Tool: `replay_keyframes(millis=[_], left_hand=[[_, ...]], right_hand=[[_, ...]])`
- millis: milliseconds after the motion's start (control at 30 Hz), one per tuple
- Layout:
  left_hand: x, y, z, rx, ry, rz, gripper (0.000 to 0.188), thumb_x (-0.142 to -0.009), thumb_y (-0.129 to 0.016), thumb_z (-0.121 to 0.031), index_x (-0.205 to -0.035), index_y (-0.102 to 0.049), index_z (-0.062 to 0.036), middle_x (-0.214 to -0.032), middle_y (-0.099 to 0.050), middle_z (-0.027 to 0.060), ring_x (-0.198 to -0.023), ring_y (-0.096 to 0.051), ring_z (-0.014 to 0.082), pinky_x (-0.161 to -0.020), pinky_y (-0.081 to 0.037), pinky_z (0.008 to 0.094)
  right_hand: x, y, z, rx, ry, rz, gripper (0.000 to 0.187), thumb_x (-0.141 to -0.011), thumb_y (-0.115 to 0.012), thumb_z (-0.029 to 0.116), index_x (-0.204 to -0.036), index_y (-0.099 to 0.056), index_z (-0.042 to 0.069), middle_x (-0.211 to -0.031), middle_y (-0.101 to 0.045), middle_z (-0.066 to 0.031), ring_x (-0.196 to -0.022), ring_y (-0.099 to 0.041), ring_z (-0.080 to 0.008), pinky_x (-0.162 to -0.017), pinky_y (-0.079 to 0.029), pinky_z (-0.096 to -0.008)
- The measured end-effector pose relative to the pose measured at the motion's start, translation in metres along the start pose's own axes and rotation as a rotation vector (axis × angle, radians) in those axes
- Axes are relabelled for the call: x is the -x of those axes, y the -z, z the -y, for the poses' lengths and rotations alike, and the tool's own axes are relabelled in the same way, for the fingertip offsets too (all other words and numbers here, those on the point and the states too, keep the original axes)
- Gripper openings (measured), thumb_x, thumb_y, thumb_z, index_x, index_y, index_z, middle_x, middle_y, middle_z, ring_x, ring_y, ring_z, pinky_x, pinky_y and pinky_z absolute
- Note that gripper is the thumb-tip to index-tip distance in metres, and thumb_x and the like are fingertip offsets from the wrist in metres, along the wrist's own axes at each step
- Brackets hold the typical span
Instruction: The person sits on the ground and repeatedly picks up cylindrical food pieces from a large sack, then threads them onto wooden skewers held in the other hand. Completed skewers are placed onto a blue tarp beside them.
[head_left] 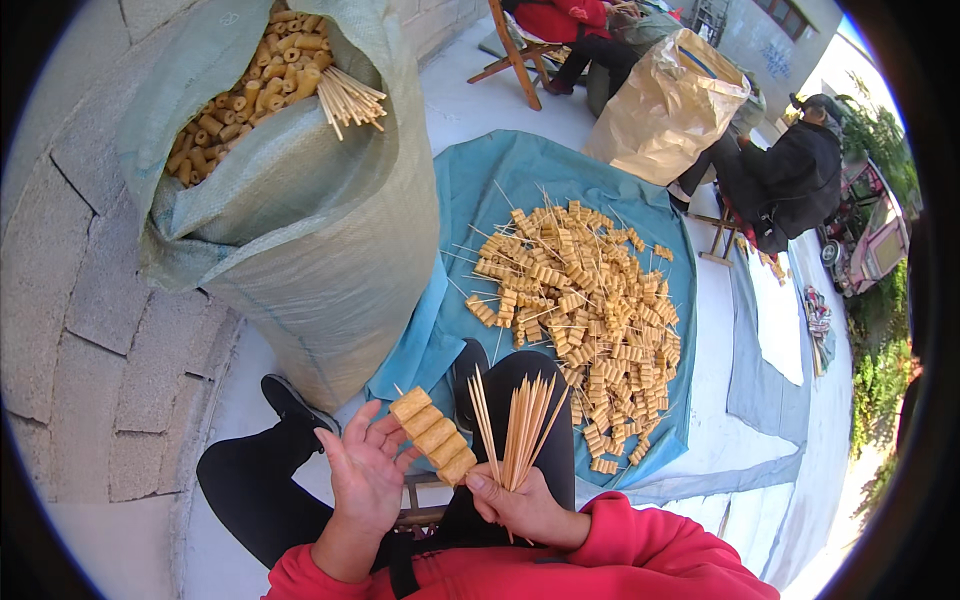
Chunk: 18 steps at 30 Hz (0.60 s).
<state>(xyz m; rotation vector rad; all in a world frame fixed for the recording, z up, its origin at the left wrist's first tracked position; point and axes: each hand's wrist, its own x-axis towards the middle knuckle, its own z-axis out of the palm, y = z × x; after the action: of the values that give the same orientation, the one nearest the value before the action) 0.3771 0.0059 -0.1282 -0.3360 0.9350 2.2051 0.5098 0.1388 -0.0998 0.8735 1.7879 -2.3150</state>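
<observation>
My right hand (pixel 520 505) is closed around a bundle of pointed wooden skewers (pixel 525 425), which fan upward above my lap. One skewer, tilted up to the left from that hand, carries a row of several light-brown tubular food pieces (pixel 432 436); its tip pokes out past the top piece. Beside this row my left hand (pixel 365 468) is open, palm up with fingers spread. Its fingertips reach the row's left side, and whether they touch it I cannot tell. Beyond my knees, a large heap of filled skewers (pixel 590 320) lies on a blue cloth (pixel 500 165).
At the left, a big woven sack (pixel 330 270) holds loose tubular pieces (pixel 265 85), with another skewer bundle (pixel 350 100) resting on them. A brown paper sack (pixel 665 105) stands beyond the cloth. Two people sit near it, one in red (pixel 560 18), one in dark clothes (pixel 790 170).
</observation>
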Motion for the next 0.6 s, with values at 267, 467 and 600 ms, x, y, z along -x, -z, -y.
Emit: replay_keyframes(millis=[267, 467, 600], left_hand=[[-0.031, 0.021, 0.015, -0.371, 0.008, -0.009, 0.038, -0.098, -0.036, -0.036, -0.105, -0.049, -0.0004, -0.084, -0.060, 0.0115, -0.069, -0.059, 0.0177, -0.062, -0.049, 0.0287], [-0.038, -0.001, 0.050, -0.866, -0.190, 0.158, 0.037, -0.097, -0.037, -0.031, -0.108, -0.048, 0.0032, -0.083, -0.058, 0.0121, -0.066, -0.057, 0.0157, -0.062, -0.047, 0.0259], [-0.043, -0.021, 0.057, -1.181, -0.418, 0.434, 0.031, -0.094, -0.045, -0.024, -0.106, -0.051, 0.0036, -0.073, -0.055, 0.0100, -0.058, -0.053, 0.0138, -0.054, -0.044, 0.0244]], right_hand=[[-0.043, 0.159, 0.013, -0.238, -0.088, -0.626, 0.024, -0.091, -0.047, 0.018, -0.096, -0.060, -0.002, -0.054, -0.050, -0.0026, -0.040, -0.038, -0.0083, -0.038, -0.029, -0.0212], [-0.109, 0.265, -0.018, -0.190, 0.202, -0.597, 0.035, -0.094, -0.047, 0.028, -0.098, -0.062, -0.003, -0.058, -0.057, -0.0054, -0.041, -0.033, -0.0081, -0.040, -0.027, -0.0239], [-0.147, 0.290, -0.105, 0.229, 0.052, -0.723, 0.036, -0.091, -0.047, 0.033, -0.088, -0.066, 0.002, -0.057, -0.058, -0.0073, -0.051, -0.049, -0.0160, -0.051, -0.040, -0.0314]])
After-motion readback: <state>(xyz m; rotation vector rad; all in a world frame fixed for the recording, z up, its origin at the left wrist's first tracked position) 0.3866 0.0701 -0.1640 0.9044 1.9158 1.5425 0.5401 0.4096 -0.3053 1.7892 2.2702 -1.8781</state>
